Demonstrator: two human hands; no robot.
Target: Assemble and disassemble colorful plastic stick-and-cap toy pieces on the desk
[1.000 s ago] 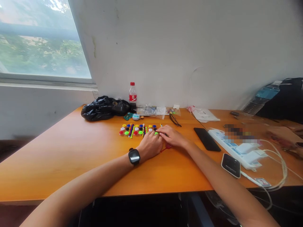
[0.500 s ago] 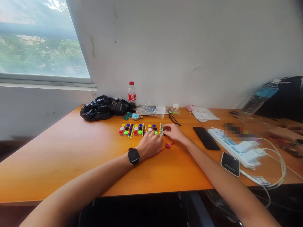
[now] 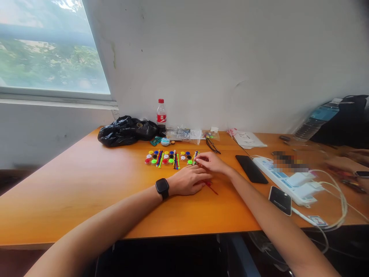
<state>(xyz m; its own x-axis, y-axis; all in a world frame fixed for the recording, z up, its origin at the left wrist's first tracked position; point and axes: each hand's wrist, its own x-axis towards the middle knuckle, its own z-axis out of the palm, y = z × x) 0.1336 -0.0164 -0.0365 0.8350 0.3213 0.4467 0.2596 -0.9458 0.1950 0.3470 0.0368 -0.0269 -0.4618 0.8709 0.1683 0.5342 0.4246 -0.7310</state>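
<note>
Rows of small coloured caps and thin coloured sticks [image 3: 168,157] lie on the orange table [image 3: 86,184]. My left hand [image 3: 190,180], with a black watch [image 3: 162,187] on its wrist, rests on the table with fingers curled over a red stick [image 3: 212,188] that pokes out to the right. Just behind it, my right hand [image 3: 212,162] pinches the end of a coloured stick [image 3: 195,155] at the right end of the rows.
A black plastic bag [image 3: 123,131], a cola bottle [image 3: 161,113], clear packets [image 3: 184,134] and glasses [image 3: 212,146] lie by the wall. To the right are a black phone [image 3: 251,168], a power strip [image 3: 288,177], another phone [image 3: 281,200] and another person's hands [image 3: 346,163].
My left hand has slid right and back from the caps onto the red stick, which has turned. My right hand stays at the right end of the rows with the coloured stick.
</note>
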